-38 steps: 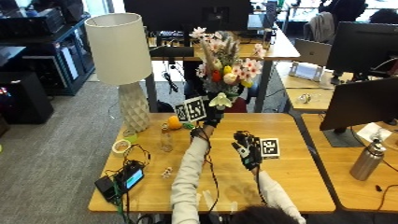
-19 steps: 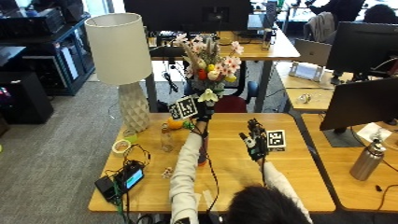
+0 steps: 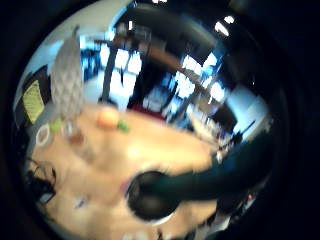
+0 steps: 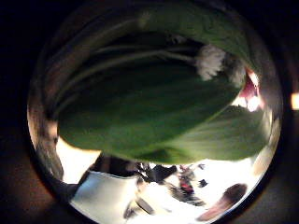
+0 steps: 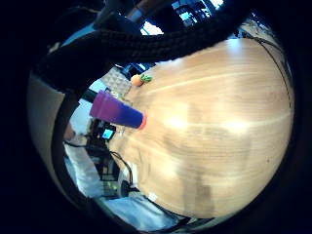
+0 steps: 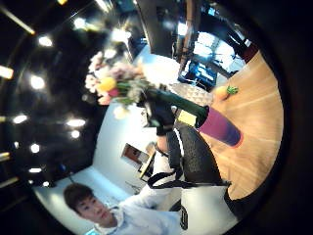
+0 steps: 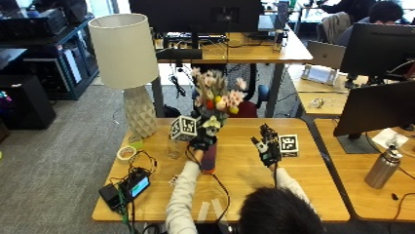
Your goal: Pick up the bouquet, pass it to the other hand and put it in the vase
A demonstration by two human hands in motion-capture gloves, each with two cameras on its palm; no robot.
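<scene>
The bouquet (image 7: 214, 97) of pink, white, yellow and red flowers stands upright over the middle of the wooden table (image 7: 311, 195). My left hand (image 7: 201, 142) grips its stems. Directly under that hand stands the purple vase (image 7: 209, 162) with a reddish base. In the right thumb side palm view the stems of the bouquet (image 6: 112, 83) reach down to the mouth of the vase (image 6: 220, 128). Green leaves (image 4: 154, 116) fill the left thumb side palm view. My right hand (image 7: 266, 145) is raised to the right of the vase, fingers straight and holding nothing.
A white lamp (image 7: 123, 53) stands at the table's back left, with a tape roll (image 7: 125, 152) and a small glass (image 7: 173, 148) near its base. A black device with cables (image 7: 133, 187) lies front left. A small orange toy (image 5: 137, 79) sits by the lamp.
My left hand has carried the bouquet leftward and then lowered it onto the vase. My right hand has risen slightly and stays open.
</scene>
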